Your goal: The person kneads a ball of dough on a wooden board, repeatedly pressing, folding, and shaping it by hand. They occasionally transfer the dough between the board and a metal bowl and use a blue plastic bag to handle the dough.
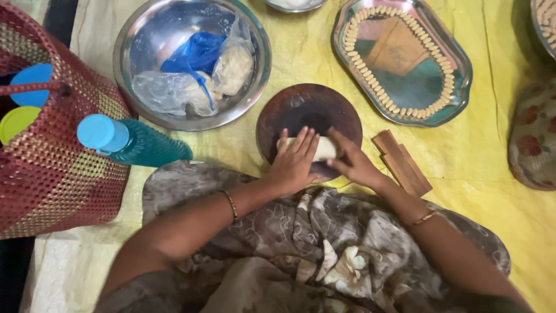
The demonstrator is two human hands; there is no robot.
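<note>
A pale roll of dough point(325, 149) lies on a round dark wooden board point(301, 107) in front of my lap. My left hand point(294, 162) rests flat on the left part of the roll, fingers stretched out. My right hand point(354, 162) presses on its right end with fingers spread. Both palms cover most of the dough.
A steel bowl point(139, 35) holds dough in clear and blue plastic bags. A steel tray point(457, 64) is lined with small dough pieces along its rim. Wooden sticks point(402, 163) lie right of the board. A teal bottle point(130, 142) and woven basket point(52, 174) stand at left.
</note>
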